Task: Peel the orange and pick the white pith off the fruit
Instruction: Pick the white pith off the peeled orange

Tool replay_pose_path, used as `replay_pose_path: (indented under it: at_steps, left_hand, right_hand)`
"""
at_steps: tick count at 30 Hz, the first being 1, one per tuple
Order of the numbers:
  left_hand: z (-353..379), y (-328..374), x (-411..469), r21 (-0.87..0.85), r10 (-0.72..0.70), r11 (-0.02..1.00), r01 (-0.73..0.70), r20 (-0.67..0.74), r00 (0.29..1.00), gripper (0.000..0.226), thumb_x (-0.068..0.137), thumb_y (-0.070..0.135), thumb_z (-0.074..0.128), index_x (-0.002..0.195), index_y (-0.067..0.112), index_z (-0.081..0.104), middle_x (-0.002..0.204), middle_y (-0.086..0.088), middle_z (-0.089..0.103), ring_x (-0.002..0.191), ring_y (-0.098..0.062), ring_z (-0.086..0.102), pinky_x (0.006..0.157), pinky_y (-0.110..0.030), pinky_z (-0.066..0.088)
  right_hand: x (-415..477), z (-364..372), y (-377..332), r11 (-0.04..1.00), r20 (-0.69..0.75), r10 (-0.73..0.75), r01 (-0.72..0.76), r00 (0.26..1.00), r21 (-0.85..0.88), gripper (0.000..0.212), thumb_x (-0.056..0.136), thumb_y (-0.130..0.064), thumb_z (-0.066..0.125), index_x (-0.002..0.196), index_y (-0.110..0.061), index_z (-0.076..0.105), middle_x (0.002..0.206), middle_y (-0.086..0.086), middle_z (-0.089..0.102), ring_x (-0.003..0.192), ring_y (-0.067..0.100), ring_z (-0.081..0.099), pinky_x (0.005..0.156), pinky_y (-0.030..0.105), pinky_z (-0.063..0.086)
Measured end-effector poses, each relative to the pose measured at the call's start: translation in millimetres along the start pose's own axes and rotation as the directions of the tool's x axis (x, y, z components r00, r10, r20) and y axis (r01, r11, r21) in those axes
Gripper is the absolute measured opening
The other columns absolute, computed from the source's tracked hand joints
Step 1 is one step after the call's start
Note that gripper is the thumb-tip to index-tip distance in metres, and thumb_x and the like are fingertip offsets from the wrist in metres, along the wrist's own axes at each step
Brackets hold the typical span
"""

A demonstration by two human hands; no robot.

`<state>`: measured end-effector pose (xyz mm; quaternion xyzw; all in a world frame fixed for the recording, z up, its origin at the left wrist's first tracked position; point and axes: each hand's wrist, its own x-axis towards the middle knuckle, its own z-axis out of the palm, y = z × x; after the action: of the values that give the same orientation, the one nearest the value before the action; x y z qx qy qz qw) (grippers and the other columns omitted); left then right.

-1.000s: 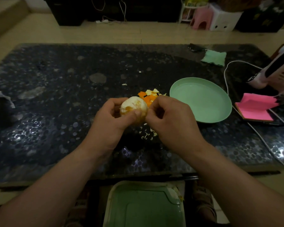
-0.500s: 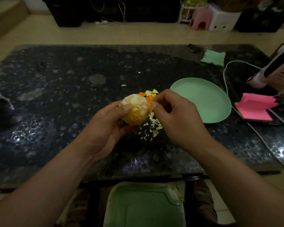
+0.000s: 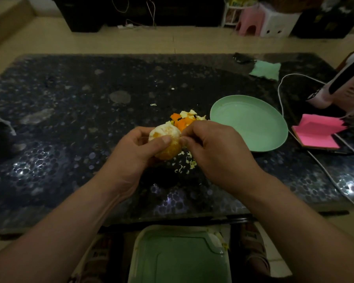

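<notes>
The peeled orange [image 3: 168, 148], still patched with white pith, is held above the dark table [image 3: 70, 119]. My left hand [image 3: 135, 154] grips it from the left, thumb across its front. My right hand [image 3: 215, 152] is curled against the fruit's right side, thumb and forefinger pinching at the pith there. Behind the fruit lies a heap of orange peel pieces [image 3: 183, 119]. Small white pith scraps [image 3: 185, 163] are scattered on the table under my right hand.
A green plate [image 3: 253, 127] sits to the right of the peel heap. Pink sticky notes [image 3: 317, 133], a white cable [image 3: 282, 111] and a green cloth [image 3: 266, 70] lie at the right. A green bin lid [image 3: 178, 256] stands below the table's front edge.
My left hand has turned the orange and shifted its thumb across the front. My right hand has come back against the fruit's right side after pulling away slightly.
</notes>
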<state>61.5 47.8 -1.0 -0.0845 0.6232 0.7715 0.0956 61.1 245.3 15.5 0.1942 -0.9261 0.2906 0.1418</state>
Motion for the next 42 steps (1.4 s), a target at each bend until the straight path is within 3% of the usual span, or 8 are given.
replay_pose_path:
  at_steps: [3,10,17,21,25,32,37,42]
  left_hand:
    - [1,-2,0,-0.008,0.001,1.000,-0.001,-0.013,1.000,0.061,0.067,0.034,0.083,0.119,0.008,0.067,0.114,-0.012,0.077,0.093,-0.018,0.077,0.074,-0.028,0.061]
    - [3,2,-2,-0.084,-0.009,0.996,0.011,0.016,1.000,0.049,0.075,0.028,0.076,0.118,0.006,0.067,0.105,-0.009,0.077,0.087,-0.016,0.076,0.072,-0.028,0.062]
    - [2,8,-1,-0.132,-0.016,0.991,0.022,0.050,0.999,0.041,0.080,0.026,0.074,0.116,0.008,0.067,0.105,-0.008,0.080,0.091,-0.017,0.077,0.074,-0.028,0.062]
    - [0,9,-2,-0.124,-0.001,0.992,0.007,0.052,0.999,0.045,0.079,0.026,0.075,0.119,0.007,0.067,0.109,-0.009,0.079,0.093,-0.018,0.077,0.075,-0.028,0.062]
    - [-3,5,1,-0.078,0.034,0.996,-0.032,0.028,0.999,0.052,0.073,0.030,0.081,0.119,0.009,0.067,0.110,-0.009,0.078,0.095,-0.020,0.077,0.075,-0.029,0.062]
    - [-8,2,-1,0.199,0.141,0.969,-0.147,0.046,0.989,0.056,0.073,0.032,0.085,0.123,0.016,0.068,0.116,-0.006,0.077,0.103,-0.018,0.076,0.074,-0.023,0.060]
    - [-12,0,-2,0.305,0.191,0.930,-0.204,0.073,0.979,0.052,0.076,0.034,0.092,0.122,0.023,0.069,0.116,0.001,0.077,0.108,-0.020,0.074,0.087,-0.035,0.063]
    - [-6,4,-2,0.019,0.075,0.997,-0.077,0.086,0.993,0.049,0.082,0.025,0.086,0.125,0.012,0.067,0.120,-0.011,0.077,0.107,-0.028,0.075,0.081,-0.034,0.062]
  right_hand:
    - [0,3,-3,0.999,-0.014,-0.022,0.022,1.000,-0.048,0.008,0.100,-0.025,0.068,0.094,-0.020,0.067,0.081,-0.012,0.058,0.073,0.008,0.049,0.064,0.028,0.033]
    - [2,8,-6,0.997,-0.110,-0.068,0.062,0.992,-0.053,0.008,0.096,-0.019,0.064,0.089,-0.015,0.064,0.080,-0.004,0.061,0.069,0.013,0.052,0.060,0.038,0.047]
    - [-2,-2,0,0.992,-0.063,0.027,-0.019,0.998,0.126,0.007,0.099,-0.019,0.068,0.105,-0.022,0.072,0.086,-0.016,0.062,0.073,0.000,0.055,0.066,0.010,0.038]
    - [-3,-4,-1,0.994,-0.044,0.010,-0.005,0.999,0.112,0.006,0.097,-0.024,0.073,0.104,-0.023,0.072,0.088,-0.014,0.067,0.076,0.005,0.059,0.067,0.021,0.048]
    - [-2,-5,-1,0.996,-0.008,0.005,-0.004,1.000,0.090,0.006,0.098,-0.027,0.071,0.103,-0.024,0.073,0.089,-0.013,0.069,0.079,0.006,0.062,0.070,0.032,0.054]
    - [-3,-3,-1,0.999,0.051,-0.027,0.029,0.998,-0.031,0.007,0.097,-0.024,0.070,0.091,-0.022,0.069,0.077,-0.013,0.060,0.070,0.008,0.053,0.062,0.032,0.044]
    - [-4,0,-3,0.994,0.026,0.055,-0.057,0.998,0.090,0.012,0.092,-0.019,0.071,0.083,-0.021,0.065,0.073,-0.009,0.061,0.067,0.010,0.056,0.062,0.036,0.050]
    - [-3,-3,-2,0.931,0.017,0.216,-0.211,0.976,0.299,0.013,0.092,-0.018,0.070,0.081,-0.019,0.065,0.071,-0.004,0.064,0.065,0.013,0.059,0.058,0.026,0.048]
